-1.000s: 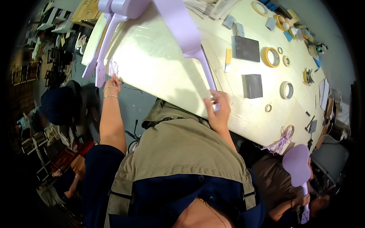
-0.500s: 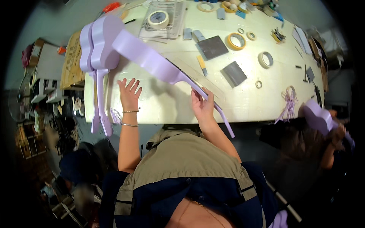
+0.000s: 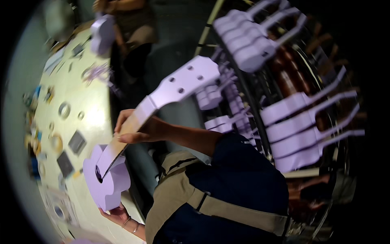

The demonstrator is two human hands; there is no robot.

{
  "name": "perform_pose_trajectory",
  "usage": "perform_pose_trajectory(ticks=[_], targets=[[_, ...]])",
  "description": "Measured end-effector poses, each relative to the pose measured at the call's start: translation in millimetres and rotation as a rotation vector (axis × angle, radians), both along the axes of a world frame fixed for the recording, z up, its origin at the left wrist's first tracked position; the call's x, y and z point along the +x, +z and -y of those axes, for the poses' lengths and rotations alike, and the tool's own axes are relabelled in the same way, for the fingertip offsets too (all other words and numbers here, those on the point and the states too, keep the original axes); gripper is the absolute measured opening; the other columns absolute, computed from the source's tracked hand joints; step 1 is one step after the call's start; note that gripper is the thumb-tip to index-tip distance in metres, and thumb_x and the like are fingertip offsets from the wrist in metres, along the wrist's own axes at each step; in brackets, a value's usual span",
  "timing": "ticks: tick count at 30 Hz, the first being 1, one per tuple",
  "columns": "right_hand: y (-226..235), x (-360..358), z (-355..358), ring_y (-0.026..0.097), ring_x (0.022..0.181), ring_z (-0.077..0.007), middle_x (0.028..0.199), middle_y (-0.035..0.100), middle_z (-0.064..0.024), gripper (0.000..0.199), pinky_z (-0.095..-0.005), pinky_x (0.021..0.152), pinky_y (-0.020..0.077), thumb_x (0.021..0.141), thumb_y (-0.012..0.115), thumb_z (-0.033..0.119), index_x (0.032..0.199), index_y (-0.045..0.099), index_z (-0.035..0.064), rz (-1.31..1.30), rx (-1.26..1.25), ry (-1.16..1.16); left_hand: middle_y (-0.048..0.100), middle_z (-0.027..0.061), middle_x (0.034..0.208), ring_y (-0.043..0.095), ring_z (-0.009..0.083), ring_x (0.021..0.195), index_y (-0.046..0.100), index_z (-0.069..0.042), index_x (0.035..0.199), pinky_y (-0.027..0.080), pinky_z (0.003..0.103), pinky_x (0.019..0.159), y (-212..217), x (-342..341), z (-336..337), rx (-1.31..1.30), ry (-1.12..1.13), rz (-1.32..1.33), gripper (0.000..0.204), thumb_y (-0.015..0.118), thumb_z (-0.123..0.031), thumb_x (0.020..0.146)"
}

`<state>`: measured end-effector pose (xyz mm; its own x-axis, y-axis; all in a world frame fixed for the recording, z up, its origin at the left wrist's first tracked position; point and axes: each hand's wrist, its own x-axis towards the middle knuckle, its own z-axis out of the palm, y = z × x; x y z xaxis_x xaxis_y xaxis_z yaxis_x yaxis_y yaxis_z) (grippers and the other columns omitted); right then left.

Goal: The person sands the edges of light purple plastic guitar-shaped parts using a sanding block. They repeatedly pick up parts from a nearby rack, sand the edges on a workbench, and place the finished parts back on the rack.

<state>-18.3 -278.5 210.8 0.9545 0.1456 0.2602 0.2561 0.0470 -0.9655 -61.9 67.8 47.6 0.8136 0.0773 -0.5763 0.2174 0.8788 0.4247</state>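
A lilac ukulele (image 3: 94, 188) is held slantwise beside the table edge, its soundhole and fretless neck front showing. My right hand (image 3: 136, 128) is closed around the neck, with the thumb across the front. Beyond it the headstock, pierced by several peg holes, points up and to the right. At the bottom end of the body, my left hand (image 3: 118, 214) supports it; some of its fingers are hidden behind the body.
To the right, a dark-railed rack (image 3: 248, 93) carries several lilac ukuleles (image 3: 290, 132). On the left, the pale table (image 3: 95, 122) bears tape rolls (image 3: 64, 110), dark sheets (image 3: 77, 142) and tangled lilac strips (image 3: 96, 74). Another person (image 3: 136, 24) stands at the top, near a lilac instrument (image 3: 102, 34).
The view has swung right, from the table toward the rack. The ukulele has turned so its front and headstock show. My left hand, spread and empty before, now supports its body.
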Motion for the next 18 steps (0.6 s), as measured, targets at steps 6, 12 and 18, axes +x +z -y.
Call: perform_pose_trajectory(ticks=[6,12,18], targets=[[39.3,-61.4,53.5,0.055,0.096,-0.0157,0.107,0.057,-0.0109,0.060,-0.0299,0.086,0.0414,0.084,0.065,0.025,0.127,0.029,0.0021,0.416,0.375,-0.527,0.051,0.0147,0.122,0.053,0.0295,0.108,0.043,0.001,0.124,0.051,0.041,0.084,-4.6,20.1,108.8,-0.291,-0.408,0.061,0.065,0.069,-0.032,0.074],[70.8,-107.9,139.0,0.051,0.053,-0.0111,0.076,0.052,-0.0057,0.037,-0.0248,0.050,0.0450,0.083,0.060,0.008,0.112,0.038,0.0006,0.678,0.241,-0.995,0.046,0.0195,0.124,0.047,0.0386,0.115,0.045,-0.006,0.126,0.041,0.052,0.096,31.9,0.9,230.5,-0.356,-1.235,0.060,0.062,0.063,-0.043,0.079],[141.9,-196.9,251.2,0.059,0.064,-0.0184,0.078,0.059,-0.0094,0.038,-0.0318,0.058,0.0469,0.078,0.067,0.021,0.103,0.046,0.0016,0.602,-0.401,-1.600,0.047,0.0159,0.124,0.046,0.0391,0.118,0.046,-0.008,0.127,0.044,0.051,0.092,34.6,8.4,284.7,-0.189,-1.385,0.183,0.053,0.046,-0.046,0.090]])
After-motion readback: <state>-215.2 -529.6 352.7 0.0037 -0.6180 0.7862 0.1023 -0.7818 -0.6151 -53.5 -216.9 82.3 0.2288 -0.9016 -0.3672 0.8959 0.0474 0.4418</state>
